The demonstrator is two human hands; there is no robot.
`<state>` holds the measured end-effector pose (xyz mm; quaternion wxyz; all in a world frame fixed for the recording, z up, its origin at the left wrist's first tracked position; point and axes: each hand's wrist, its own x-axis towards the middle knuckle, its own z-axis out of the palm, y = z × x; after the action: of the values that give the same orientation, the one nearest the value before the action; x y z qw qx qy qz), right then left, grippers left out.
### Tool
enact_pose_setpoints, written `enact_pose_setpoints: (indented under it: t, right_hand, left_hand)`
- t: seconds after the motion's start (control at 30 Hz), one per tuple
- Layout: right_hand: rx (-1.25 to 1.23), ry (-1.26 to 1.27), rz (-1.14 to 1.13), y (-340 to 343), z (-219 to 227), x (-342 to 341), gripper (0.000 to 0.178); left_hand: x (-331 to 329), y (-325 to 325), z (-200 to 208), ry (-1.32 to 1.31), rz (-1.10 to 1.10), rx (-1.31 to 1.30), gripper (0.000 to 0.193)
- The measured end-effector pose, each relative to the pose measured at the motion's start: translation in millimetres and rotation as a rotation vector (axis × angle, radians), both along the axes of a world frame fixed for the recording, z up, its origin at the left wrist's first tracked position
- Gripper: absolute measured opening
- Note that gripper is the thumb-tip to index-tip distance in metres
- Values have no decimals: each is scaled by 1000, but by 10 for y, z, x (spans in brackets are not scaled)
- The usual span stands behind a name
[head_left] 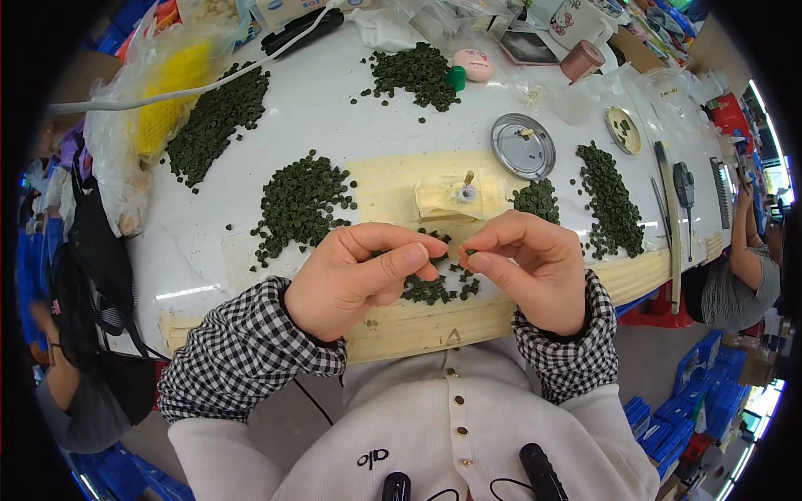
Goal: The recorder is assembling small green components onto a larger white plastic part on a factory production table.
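My left hand (355, 275) and my right hand (535, 267) face each other just above the near edge of the table. Thumb and forefinger of the right hand pinch a small dark green piece (471, 252). The left fingertips are pressed together; whatever lies between them is too small or hidden. Beneath and between the hands lies a loose pile of small dark green pieces (430, 290), partly covered by the fingers. Just beyond stands a block wrapped in cream tape (430, 199), with a small brown-tipped peg (469, 178) upright on it.
More green heaps lie at left (301, 204), far left (213, 125), back (413, 75) and right (610, 200). A round metal tin lid (505, 150) sits beyond my right hand. A long strip (671, 225) and a screwdriver-like tool (685, 188) lie at the right. Another person (743, 275) sits there.
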<state>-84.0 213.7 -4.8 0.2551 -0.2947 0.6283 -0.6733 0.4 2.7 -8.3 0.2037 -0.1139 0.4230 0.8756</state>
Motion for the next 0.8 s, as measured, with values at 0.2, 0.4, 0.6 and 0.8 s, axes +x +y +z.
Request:
enact_pose_setpoints:
  t: [0.2, 0.4, 0.6, 0.8]
  right_hand:
    - [2, 38, -8, 0, 14, 3, 15]
    - [37, 130, -21, -27, 50, 7, 12]
    - [43, 192, -43, -36, 33, 6, 13]
    - [84, 188, -30, -43, 73, 26, 13]
  left_hand:
    - [9, 11, -45, 68, 24, -68, 23]
    - [6, -4, -44, 55, 7, 12, 25]
    - [-1, 15, 19, 45, 19, -11, 23]
    - [2, 36, 33, 46, 31, -98, 19]
